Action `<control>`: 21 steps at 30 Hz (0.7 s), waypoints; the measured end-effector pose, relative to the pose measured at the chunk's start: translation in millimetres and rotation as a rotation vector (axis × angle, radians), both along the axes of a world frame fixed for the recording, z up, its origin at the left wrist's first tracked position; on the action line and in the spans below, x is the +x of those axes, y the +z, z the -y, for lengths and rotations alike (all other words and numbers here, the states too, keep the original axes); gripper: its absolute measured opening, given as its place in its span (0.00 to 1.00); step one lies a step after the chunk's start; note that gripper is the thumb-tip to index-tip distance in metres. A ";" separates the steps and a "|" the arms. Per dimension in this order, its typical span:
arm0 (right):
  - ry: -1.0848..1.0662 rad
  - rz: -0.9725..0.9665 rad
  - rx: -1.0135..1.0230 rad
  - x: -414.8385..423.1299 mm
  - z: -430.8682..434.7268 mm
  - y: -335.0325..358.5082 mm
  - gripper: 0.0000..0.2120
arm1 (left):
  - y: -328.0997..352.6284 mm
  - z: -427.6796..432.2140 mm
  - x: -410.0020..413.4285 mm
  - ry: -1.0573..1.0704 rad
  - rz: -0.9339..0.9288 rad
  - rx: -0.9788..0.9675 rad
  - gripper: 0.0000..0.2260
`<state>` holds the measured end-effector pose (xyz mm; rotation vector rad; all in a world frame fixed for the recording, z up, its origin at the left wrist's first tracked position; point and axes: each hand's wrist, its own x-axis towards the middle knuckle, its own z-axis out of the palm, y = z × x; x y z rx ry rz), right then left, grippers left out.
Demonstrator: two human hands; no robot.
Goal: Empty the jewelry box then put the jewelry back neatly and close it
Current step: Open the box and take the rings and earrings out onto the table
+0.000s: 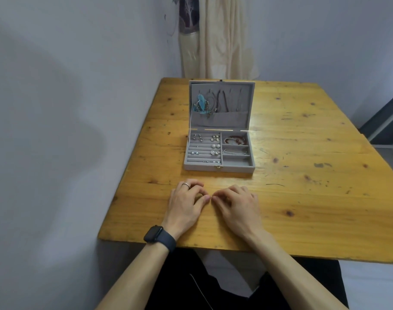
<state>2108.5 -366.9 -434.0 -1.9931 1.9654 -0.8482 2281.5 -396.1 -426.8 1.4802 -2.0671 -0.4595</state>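
A grey velvet jewelry box (219,168) stands open on the wooden table (303,175), its lid (222,104) upright. Necklaces and a blue feather piece (201,106) hang inside the lid. Several earrings (214,146) sit in the ring rolls on the left. A reddish bracelet (235,140) and a thin silver bangle (235,151) lie in the right compartments. My left hand (187,201) and my right hand (238,201) rest on the table in front of the box, fingers loosely curled, fingertips nearly meeting, holding nothing.
A pale wall runs close along the table's left side. A cream curtain (218,41) hangs behind the far edge. My left wrist wears a dark watch (157,237), and a ring (186,185) sits on one finger. The near table edge is just above my lap.
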 end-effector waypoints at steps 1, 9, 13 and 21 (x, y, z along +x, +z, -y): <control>-0.001 0.006 -0.002 0.1 -0.2 0.3 0.07 | -0.6 -0.2 0.5 -0.002 0.000 -0.001 0.04; -0.012 0.042 -0.016 -0.6 -1.7 -0.6 0.06 | 0.1 -1.3 1.6 -0.003 -0.023 0.004 0.04; -0.008 0.044 -0.023 -1.7 -2.5 -1.2 0.06 | -0.3 -2.4 2.0 0.011 -0.050 0.003 0.04; 0.037 0.200 -0.007 -5.9 -3.8 7.5 0.07 | 13.3 -1.5 1.7 0.020 -0.140 0.085 0.05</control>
